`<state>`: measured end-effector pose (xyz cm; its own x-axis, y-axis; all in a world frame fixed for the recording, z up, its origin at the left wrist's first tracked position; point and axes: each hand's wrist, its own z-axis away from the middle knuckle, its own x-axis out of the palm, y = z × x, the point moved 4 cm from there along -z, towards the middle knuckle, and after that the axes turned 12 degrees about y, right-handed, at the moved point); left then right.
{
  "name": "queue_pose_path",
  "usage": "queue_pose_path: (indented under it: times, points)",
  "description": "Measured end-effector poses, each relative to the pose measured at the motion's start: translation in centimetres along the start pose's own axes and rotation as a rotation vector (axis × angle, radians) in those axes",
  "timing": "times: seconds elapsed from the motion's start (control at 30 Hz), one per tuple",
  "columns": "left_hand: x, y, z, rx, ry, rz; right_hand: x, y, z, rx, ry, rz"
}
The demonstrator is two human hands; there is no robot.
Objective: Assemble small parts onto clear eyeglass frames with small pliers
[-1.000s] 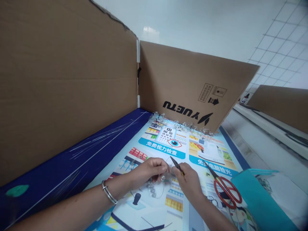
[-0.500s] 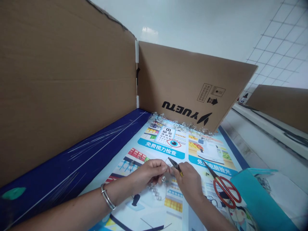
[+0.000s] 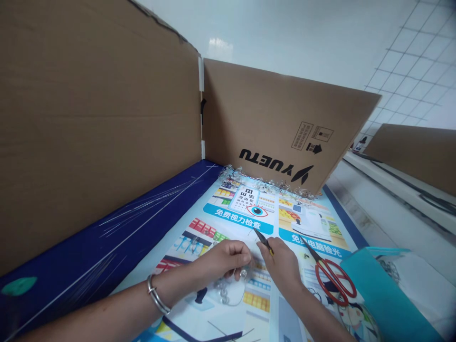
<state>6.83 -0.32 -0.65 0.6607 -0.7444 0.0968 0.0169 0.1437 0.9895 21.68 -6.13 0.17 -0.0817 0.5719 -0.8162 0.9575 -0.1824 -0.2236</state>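
My left hand (image 3: 231, 256) is closed in a pinch on a strand of clear round beads (image 3: 223, 292) strung on thin wire. The strand hangs below the fingers in a loose loop over the printed sheet. My right hand (image 3: 281, 259) is wrapped round small pliers (image 3: 264, 240) with dark jaws and a bit of yellow on the handle. The jaws point up and to the left, a little apart from the left hand. Whether the jaws grip a wire is too fine to tell.
Red-handled scissors (image 3: 335, 280) lie right of my right hand, beside a turquoise box (image 3: 384, 289). Clear beaded pieces (image 3: 270, 185) line the foot of the cardboard panel (image 3: 285, 118). Thin wires (image 3: 138, 204) lie on the blue cloth, left. Another cardboard panel (image 3: 99, 118) stands left.
My right hand with the pliers has moved slightly right, away from my left hand, opening a gap between them. The left hand still pinches the bead strand, which has swung slightly left.
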Motion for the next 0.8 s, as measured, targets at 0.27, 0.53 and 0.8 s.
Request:
queue_pose_path:
  times: [0.27, 0.53, 0.8]
  points:
    - [0.7, 2.1, 0.7, 0.315, 0.082, -0.434, 0.1, 0.4, -0.1, 0.012, -0.004, -0.095]
    - [-0.1, 1.2, 0.5, 0.145, 0.069, -0.385, 0.2, 0.4, -0.1, -0.003, -0.011, -0.103]
    - [-0.6, 2.4, 0.2, 0.358, 0.169, -0.494, 0.2, 0.4, -0.1, -0.002, -0.004, -0.140]
